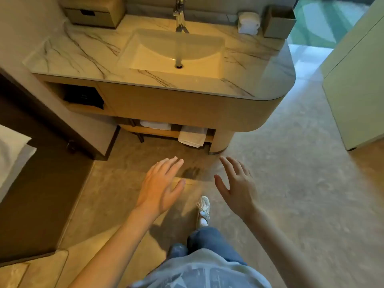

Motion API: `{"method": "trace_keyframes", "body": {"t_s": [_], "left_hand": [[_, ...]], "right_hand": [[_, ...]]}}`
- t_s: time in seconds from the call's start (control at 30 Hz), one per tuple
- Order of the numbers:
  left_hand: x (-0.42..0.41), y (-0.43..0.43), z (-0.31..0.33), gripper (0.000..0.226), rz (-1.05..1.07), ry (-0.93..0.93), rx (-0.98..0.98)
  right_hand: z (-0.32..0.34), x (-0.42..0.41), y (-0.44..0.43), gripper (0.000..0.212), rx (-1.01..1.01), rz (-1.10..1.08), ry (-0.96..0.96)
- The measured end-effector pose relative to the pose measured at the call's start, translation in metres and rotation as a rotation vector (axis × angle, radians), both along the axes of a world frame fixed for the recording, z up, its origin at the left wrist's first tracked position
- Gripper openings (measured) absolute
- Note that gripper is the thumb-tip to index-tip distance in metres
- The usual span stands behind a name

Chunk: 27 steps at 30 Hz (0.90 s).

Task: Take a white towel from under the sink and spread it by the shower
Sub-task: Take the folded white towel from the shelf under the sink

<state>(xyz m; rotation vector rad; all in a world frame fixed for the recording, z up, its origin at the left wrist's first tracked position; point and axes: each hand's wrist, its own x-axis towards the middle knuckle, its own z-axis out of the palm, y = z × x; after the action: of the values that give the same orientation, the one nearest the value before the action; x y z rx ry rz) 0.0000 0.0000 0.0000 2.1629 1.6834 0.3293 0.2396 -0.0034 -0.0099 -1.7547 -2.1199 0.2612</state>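
Note:
A folded white towel (192, 137) hangs over the front edge of the low wooden shelf (153, 133) under the sink (176, 51). A second white towel (154, 124) lies folded further left on the same shelf. My left hand (161, 183) and my right hand (236, 186) are stretched out over the floor in front of the vanity, fingers straight and spread, holding nothing. Both hands are well short of the towels. Glass of the shower area (324, 19) shows at the top right.
The marble vanity top (83, 53) carries a tap (180, 15), a drawer box (93, 13), a grey bin (279, 21) and a white roll (248, 22). A dark item (84, 97) fills the left cubby. A bed corner (12, 156) is left, a pale cabinet (357, 90) right.

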Motion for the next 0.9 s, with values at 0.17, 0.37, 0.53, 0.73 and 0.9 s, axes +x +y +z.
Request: {"method": "trace_keyframes", "body": {"t_s": [0.17, 0.37, 0.53, 0.73, 0.9], "left_hand": [[0.022, 0.063, -0.003, 0.055, 0.064, 0.010, -0.006], [0.040, 0.133, -0.007, 0.058, 0.077, -0.013, 0.025], [0.040, 0.164, -0.010, 0.055, 0.102, -0.024, 0.046], [0.009, 0.190, -0.023, 0.055, 0.087, -0.029, -0.004], [-0.015, 0.200, -0.037, 0.056, 0.073, -0.048, -0.041]], "right_hand": [[-0.005, 0.022, 0.074, 0.054, -0.077, -0.001, 0.020], [-0.003, 0.035, 0.148, 0.052, -0.064, 0.035, 0.010], [0.001, 0.029, 0.183, 0.052, -0.084, 0.060, 0.002], [-0.005, -0.002, 0.201, 0.050, -0.106, 0.035, 0.035], [-0.016, -0.024, 0.205, 0.052, -0.133, 0.002, 0.026]]}}
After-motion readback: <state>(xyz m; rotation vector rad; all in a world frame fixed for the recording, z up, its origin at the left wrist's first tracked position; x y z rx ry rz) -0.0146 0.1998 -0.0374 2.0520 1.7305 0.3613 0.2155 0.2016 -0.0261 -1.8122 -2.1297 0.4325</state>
